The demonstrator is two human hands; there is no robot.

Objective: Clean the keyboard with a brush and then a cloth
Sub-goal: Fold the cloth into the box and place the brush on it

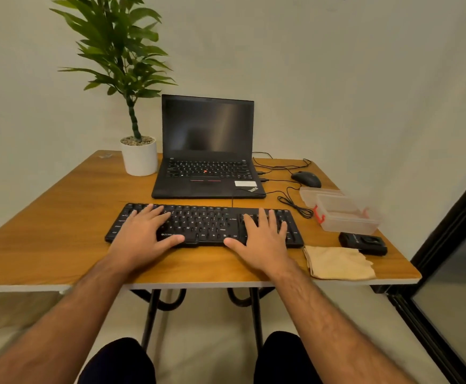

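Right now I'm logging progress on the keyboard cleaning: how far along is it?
Nothing looks done yet. Both hands, left and right, rest flat on the black keyboard, holding no tool. The tan cloth lies folded on the table to the right, untouched. No brush is clearly visible. Brushing, then wiping, are both left.

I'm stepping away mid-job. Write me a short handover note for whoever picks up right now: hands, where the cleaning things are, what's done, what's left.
Left hand and right hand: both flat on the black keyboard, fingers straight, holding nothing.
Folded tan cloth lies on the table right of the keyboard, untouched.
No brush is plainly visible; a small black item and a clear lidded box sit behind the cloth.
Done: nothing evident. Left: find the brush, brush the keys, then wipe.
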